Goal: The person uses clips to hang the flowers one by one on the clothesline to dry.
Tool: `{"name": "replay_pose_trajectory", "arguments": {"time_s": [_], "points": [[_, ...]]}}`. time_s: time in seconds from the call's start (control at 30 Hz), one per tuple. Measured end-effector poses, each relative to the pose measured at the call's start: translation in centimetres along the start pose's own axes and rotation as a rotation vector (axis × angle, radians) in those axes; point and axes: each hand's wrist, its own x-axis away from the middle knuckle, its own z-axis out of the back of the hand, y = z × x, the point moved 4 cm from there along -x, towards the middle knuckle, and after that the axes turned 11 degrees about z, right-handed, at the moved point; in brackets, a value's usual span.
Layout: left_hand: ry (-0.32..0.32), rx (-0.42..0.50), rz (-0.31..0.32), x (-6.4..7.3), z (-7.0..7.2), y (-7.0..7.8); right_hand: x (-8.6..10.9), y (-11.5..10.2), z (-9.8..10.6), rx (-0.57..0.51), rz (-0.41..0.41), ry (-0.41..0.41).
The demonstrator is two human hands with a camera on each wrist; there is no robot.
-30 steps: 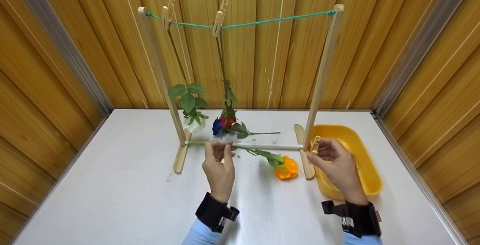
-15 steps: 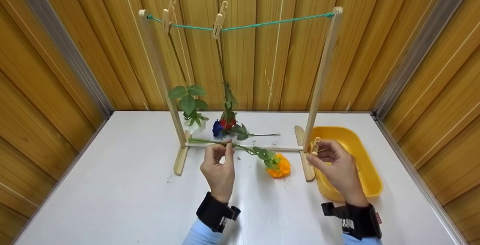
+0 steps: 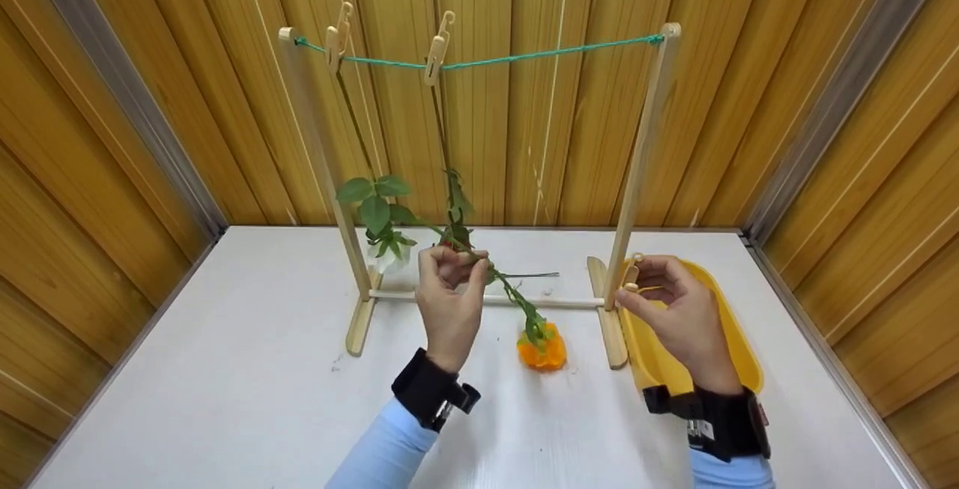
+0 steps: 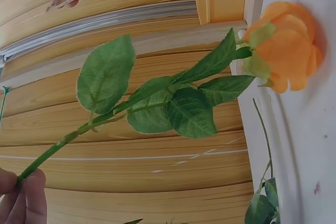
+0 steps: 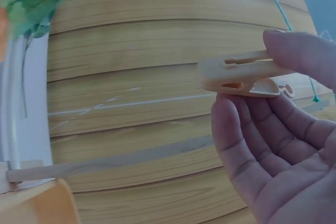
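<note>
My left hand (image 3: 452,302) pinches the green stem of an artificial orange flower (image 4: 286,51) between thumb and fingers. The stem slants, with the bloom hanging low in front of the rack's white bottom bar (image 3: 547,300) and the leaves (image 4: 191,111) above the bloom. At the right post, my right hand (image 3: 678,317) holds a beige clothespin (image 5: 241,74) between thumb and fingers. Two clothespins sit on the green cord (image 3: 554,52). From the left one (image 3: 334,49) hangs a white rose (image 3: 388,257), from the other (image 3: 433,61) a red rose, partly hidden behind my left hand.
The wooden rack's right post (image 3: 643,167) stands close beside my right hand. A yellow basin (image 3: 730,324) lies under and behind that hand. Behind the bottom bar, a loose stem (image 3: 536,275) lies on the white table (image 3: 225,399). Wood-look panels surround the table.
My left hand has risen and shifted right, tipping the orange flower from nearly level to slanting, its bloom moving left and lower. My right hand has risen slightly with the clothespin.
</note>
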Motion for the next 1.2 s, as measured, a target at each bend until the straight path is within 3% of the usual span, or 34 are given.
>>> {"name": "replay_pose_trajectory", "arguments": {"time_s": [0.23, 0.43, 0.83, 1.2], "points": [[-0.137, -0.146, -0.072, -2.3, -1.7, 1.3, -2.6, -2.2, 0.4, -0.041, 0.113, -0.028], [-0.216, -0.291, -0.133, -4.4, -2.8, 2.8, -5.0, -3.8, 0.6, -0.017, 0.142, -0.094], [-0.396, -0.418, -0.081, -8.0, -5.0, 5.3, -10.7, -7.1, 0.2, 0.001, 0.205, -0.246], [-0.446, -0.450, -0.098, -10.4, -7.4, 7.1, -16.5, -9.9, -0.4, -0.002, 0.226, -0.281]]}}
